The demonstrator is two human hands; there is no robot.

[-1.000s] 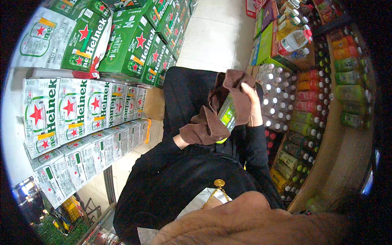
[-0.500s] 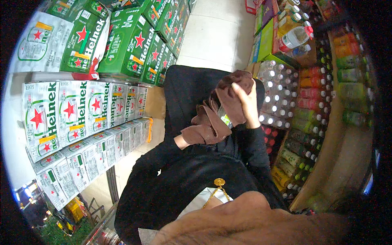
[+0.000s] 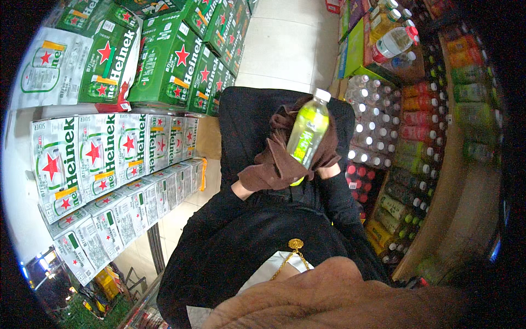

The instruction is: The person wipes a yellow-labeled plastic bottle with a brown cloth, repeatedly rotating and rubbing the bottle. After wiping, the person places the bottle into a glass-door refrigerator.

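A plastic drink bottle (image 3: 310, 134) with yellow-green contents and a white cap leans, cap up and away to the right, above my lap. Brown cloth (image 3: 276, 160) wraps its lower left side and bunches behind it. My left hand (image 3: 263, 174) is inside this cloth and grips the bottle's lower part through it; only the wrist is bare. On the other side my right hand (image 3: 327, 159) is closed on the cloth against the bottle, its fingers covered by the brown folds. The bottle's upper half and cap are uncovered.
Green beer cartons (image 3: 164, 66) are stacked at the far left, with silver beer cartons (image 3: 98, 156) nearer on the left. To the right stand packs of clear bottles (image 3: 372, 120) and rows of coloured drink bottles (image 3: 419, 120). Pale floor tiles (image 3: 279, 44) run ahead between them.
The bottle, mostly covered by the cloth before, now shows nearly whole with its cap up. My right hand has moved down and back, and its bare fingers are now hidden in the cloth.
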